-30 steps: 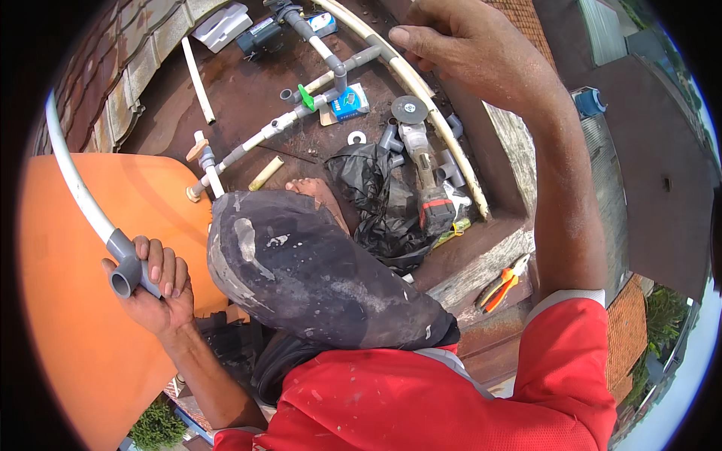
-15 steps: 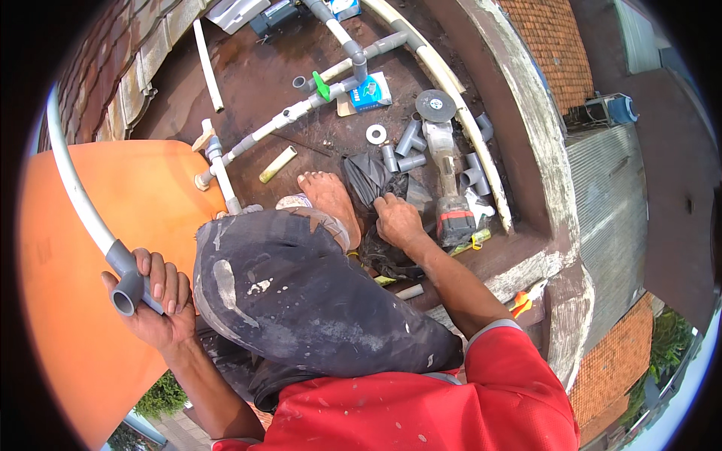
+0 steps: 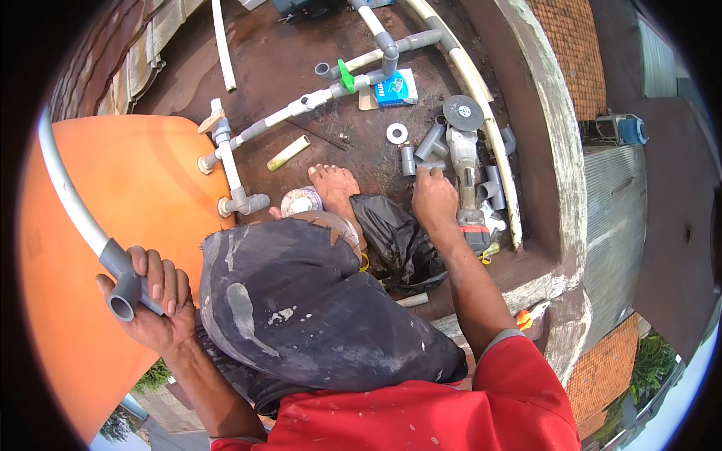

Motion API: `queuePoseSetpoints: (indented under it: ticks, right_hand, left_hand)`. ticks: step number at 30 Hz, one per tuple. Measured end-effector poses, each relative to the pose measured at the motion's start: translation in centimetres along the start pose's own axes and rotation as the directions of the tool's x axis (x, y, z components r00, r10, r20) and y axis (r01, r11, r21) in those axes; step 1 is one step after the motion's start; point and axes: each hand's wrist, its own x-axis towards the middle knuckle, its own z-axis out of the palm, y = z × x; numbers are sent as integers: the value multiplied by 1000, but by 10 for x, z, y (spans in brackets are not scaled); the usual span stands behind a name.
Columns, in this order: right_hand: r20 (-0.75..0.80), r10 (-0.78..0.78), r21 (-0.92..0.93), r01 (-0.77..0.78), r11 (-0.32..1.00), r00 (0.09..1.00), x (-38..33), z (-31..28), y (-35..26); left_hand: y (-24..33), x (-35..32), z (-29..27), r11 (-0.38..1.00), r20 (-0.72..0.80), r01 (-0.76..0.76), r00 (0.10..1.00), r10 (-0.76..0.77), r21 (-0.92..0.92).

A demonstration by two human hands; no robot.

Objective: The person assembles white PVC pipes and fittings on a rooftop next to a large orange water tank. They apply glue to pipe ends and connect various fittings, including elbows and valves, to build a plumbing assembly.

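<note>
Nearest, the left hand stays clamped around a grey plastic elbow at the end of a long white pipe, which curves up and away over the smooth orange tank; this grip looks the same as half a second ago. Between the arms lies a knee in dark, paint-smeared trousers, and below it a red shirt. The right hand has moved farther out since the earlier frame, off the crumpled black plastic bag and onto the cluster of short grey pipe fittings; its fingers curl down among them, though I cannot tell whether they grip one. Just beside it lies an angle grinder with a round dark disc. A bare foot rests on the rough brown rooftop floor. Farther off, joined white and grey pipes run with a green valve handle, near a small blue box.
</note>
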Motion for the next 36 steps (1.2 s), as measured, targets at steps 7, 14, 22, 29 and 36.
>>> queuePoseSetpoints:
  ticks: [7, 14, 22, 29, 36]
  right_hand:
    - [11, 142, -124, -139, 982, 990, 37, 48, 18]
    - [58, 220, 61, -224, 973, 974, 39, 52, -24]
    - [6, 52, 109, -53, 993, 999, 60, 62, -48]
    - [30, -36, 122, 32, 992, 999, 130, 84, -104]
    - [19, 71, 100, -72, 992, 997, 148, 68, -115]
  left_hand:
    - [1, -2, -14, 1000, -56, -8, 998, 9, 16]
    - [0, -2, -27, 1000, -40, 16, 999, -15, 27]
    - [3, -8, -26, 997, -46, -10, 999, 14, 80]
    - [1, -6, -17, 994, -110, -14, 994, 27, 111]
    - [5, -13, -29, 990, -92, -34, 995, 47, 138]
